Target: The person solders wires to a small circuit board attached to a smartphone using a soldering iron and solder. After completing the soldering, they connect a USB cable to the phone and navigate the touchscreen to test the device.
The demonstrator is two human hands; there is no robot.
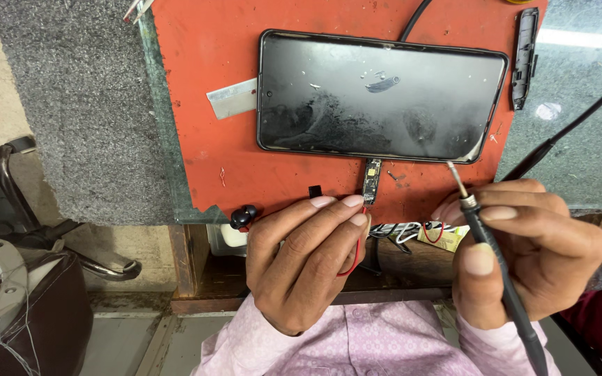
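from the head camera, the left hand pinches a thin red wire against a small circuit board jutting from the lower edge of a black smartphone, which lies face up on an orange mat. the right hand is curled tight round a soldering iron, tip near the board.

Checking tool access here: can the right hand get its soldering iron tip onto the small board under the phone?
Probably yes. The right hand holds the soldering iron with its tip just right of the small board, with bare red mat between. The left hand pinches only the board's lower end.
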